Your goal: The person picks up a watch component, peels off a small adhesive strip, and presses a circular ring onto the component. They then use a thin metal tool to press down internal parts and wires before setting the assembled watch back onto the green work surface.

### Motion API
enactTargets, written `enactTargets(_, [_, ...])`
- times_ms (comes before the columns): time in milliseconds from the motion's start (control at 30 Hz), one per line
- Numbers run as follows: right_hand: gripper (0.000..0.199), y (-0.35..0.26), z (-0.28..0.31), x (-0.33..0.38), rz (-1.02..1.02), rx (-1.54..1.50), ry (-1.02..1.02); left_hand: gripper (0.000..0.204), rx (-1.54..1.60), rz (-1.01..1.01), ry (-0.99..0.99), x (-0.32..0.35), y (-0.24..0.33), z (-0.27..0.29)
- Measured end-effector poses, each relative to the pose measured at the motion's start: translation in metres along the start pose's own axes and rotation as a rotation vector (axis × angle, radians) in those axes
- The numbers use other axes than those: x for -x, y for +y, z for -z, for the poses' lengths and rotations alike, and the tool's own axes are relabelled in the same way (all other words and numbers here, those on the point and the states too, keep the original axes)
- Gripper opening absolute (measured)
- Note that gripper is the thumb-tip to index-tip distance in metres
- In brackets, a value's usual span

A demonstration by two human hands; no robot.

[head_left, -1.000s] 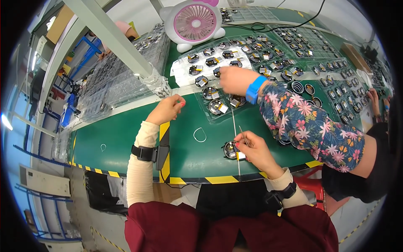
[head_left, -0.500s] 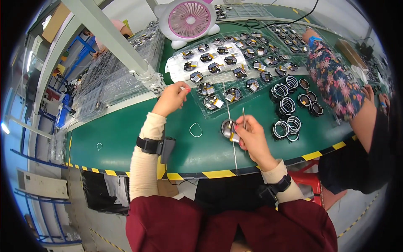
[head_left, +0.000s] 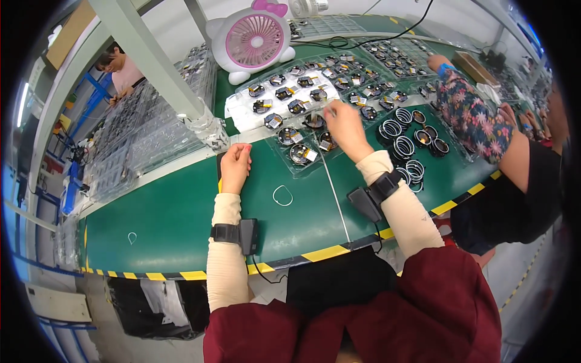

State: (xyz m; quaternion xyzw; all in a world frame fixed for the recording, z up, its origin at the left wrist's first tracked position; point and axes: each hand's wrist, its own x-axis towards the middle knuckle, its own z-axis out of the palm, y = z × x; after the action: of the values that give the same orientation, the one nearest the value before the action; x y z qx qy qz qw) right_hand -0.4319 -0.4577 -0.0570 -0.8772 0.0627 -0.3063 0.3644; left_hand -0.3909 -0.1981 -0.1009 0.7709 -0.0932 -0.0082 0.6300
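Reaching over the near tray point(head_left: 295, 174): right hand point(head_left: 347, 128) beside a round module point(head_left: 314, 121)

Item 1, your right hand: stretched forward, fingers bent and narrow at the tips, just beside the round module, which appears to lie in the near tray. Whether the tips touch it, or hold anything slim, cannot be told.

Item 2, your left hand point(head_left: 236, 166): held over the green table point(head_left: 181, 224), left of the near tray; fingers curled, thumb and forefinger close together, nothing distinguishable between them.

Item 3, stock in trays: other dark modules point(head_left: 300, 154) beside the round module in front of you, and more in filled trays further back, some over a white sheet point(head_left: 244, 124).

Item 4, loose stock: black parts with white rings point(head_left: 390, 129), grouped on the green table to the right of the near tray; a large white loop point(head_left: 284, 205) lying before you, and a small white loop point(head_left: 132, 233) well to its left, both unattached.

Item 5, progress: by appearance, your trays are largely stocked; the ringed parts and both loops lie outside them, so judge those as left over. Whether each module is complete is too small to tell.

Item 6, neighbour: a co-worker's hand point(head_left: 435, 62) at the far trays, to your right.
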Motion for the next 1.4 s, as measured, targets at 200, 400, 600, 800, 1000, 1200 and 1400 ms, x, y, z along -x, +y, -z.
enactTargets(200, [0.017, -0.015, 0.058, -0.014, 0.023, 0.098, 0.106, 0.013, 0.023, -0.002, 0.007, -0.004, -0.003, 0.000])
enactTargets(400, [0.025, -0.037, 0.102, 0.029, 0.067, 0.135, -0.206, 0.015, -0.070, -0.004, -0.071, 0.000, 0.016, 0.012])
enactTargets(600, [0.021, -0.029, 0.137, 0.130, -0.209, -0.039, -0.461, 0.023, -0.499, -0.366, -0.478, 0.069, 0.046, -0.002])
enactTargets(800, [0.019, -0.043, 0.118, 0.155, -0.141, -0.041, -0.464, 0.022, -0.735, -0.497, -0.446, 0.088, 0.041, 0.014])
enactTargets(1000, [0.014, -0.019, 0.096, 0.183, 0.165, 0.140, -0.274, 0.011, -0.726, -0.304, 0.412, 0.075, 0.025, 0.139])
enactTargets(1200, [0.018, -0.020, 0.087, 0.186, 0.274, 0.128, -0.272, 0.024, -1.310, 0.134, 0.853, 0.134, -0.048, 0.360])
enactTargets(1400, [0.017, -0.023, 0.089, 0.184, 0.294, 0.157, -0.216, 0.025, -1.124, -0.151, 0.398, 0.106, -0.075, 0.287])
